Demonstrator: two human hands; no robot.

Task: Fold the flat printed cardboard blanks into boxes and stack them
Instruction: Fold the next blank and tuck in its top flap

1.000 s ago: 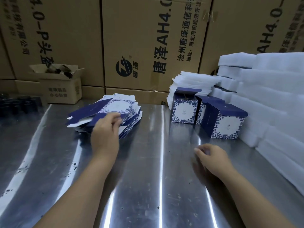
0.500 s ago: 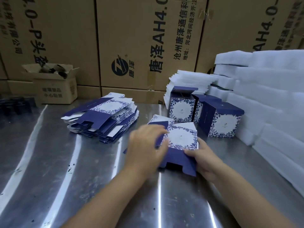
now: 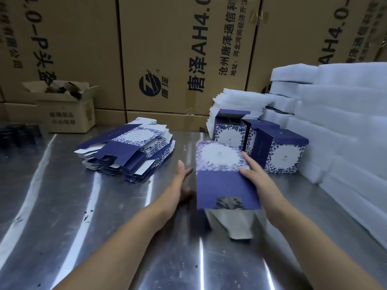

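A blue and white printed cardboard blank (image 3: 222, 181) is lifted over the steel table, blurred by motion, with a flap hanging toward me. My right hand (image 3: 254, 178) grips its right edge, fingers over the printed face. On its left side, my left hand (image 3: 181, 181) has fingers stretched out; whether it touches the blank I cannot tell. A pile of flat blanks (image 3: 129, 151) lies at the left. Three folded boxes (image 3: 278, 152) stand at the right rear.
Stacks of white foam sheets (image 3: 343, 126) fill the right side. Large brown cartons (image 3: 184, 55) wall off the back. A small open carton (image 3: 67, 109) sits at the back left, with dark objects (image 3: 18, 132) beside it. The steel table (image 3: 83, 216) spreads out in front.
My left hand took a blank from the pile and carried it to the middle. Both hands then raised it off the table, and it now stands more upright.
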